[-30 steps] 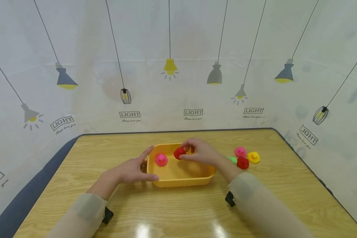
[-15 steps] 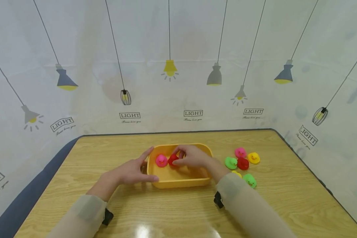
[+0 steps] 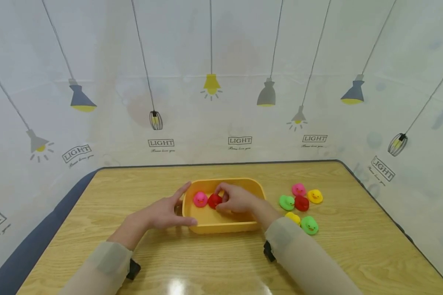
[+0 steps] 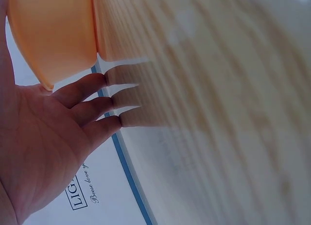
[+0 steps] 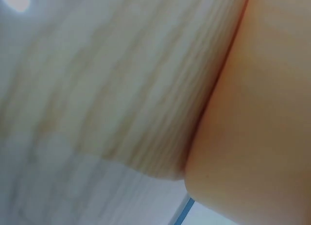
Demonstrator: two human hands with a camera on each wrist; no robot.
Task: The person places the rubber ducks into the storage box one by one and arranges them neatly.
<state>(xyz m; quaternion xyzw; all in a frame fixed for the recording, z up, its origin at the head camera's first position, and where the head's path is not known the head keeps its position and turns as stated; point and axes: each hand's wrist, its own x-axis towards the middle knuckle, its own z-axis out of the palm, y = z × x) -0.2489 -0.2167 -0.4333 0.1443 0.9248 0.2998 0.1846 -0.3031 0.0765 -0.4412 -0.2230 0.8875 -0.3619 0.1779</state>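
An orange-yellow plastic tray [image 3: 227,227] stands on the wooden table. My left hand [image 3: 163,212] spans its left end, thumb at the near rim and index finger at the far left corner; in the left wrist view the other fingers [image 4: 93,104] stretch out below the tray wall. Inside the tray, a pink rubber duck [image 3: 200,199] sits at the left. Just right of it is a red rubber duck [image 3: 214,201], low in the tray, and my right hand [image 3: 240,200] pinches it from the right between thumb and index finger. The right wrist view shows only the tray's outer wall [image 5: 257,118] and tabletop.
Right of the tray lies a group of ducks: pink [image 3: 299,189], yellow [image 3: 315,196], red [image 3: 302,203], green [image 3: 287,202], another yellow [image 3: 293,218] and another green [image 3: 310,225]. A lamp-print cloth [image 3: 192,123] hangs behind the table [image 3: 214,262].
My right hand has moved left and down into the tray, bringing the red duck beside the pink one. Ducks once behind the right forearm now show. The left hand stays put.
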